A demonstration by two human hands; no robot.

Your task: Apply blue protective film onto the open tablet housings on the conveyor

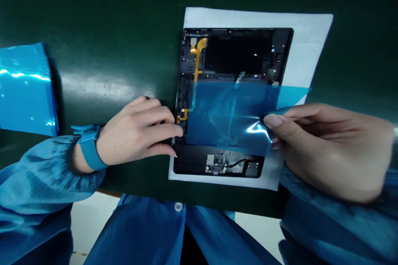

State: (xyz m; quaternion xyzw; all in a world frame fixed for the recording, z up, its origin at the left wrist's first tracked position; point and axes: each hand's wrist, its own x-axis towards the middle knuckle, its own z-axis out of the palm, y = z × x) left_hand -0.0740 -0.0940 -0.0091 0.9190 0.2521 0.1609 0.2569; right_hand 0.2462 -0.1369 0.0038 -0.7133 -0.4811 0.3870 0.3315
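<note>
An opened black tablet chassis (245,49) lies on a white sheet of paper (304,49), its orange flex cable (197,60) and a small connector board showing. A translucent blue film (230,120) hangs over its lower half. My right hand (326,149) pinches the film's right edge between thumb and fingers, lifting that side. My left hand (138,132) rests on the chassis's left edge, fingers stretched out and pressing down, holding nothing. A blue strap circles my left wrist.
The dark green table (108,49) carries a stack of shiny blue film (25,89) at the far left. The table's front edge runs just below my hands, with my blue coat beneath it.
</note>
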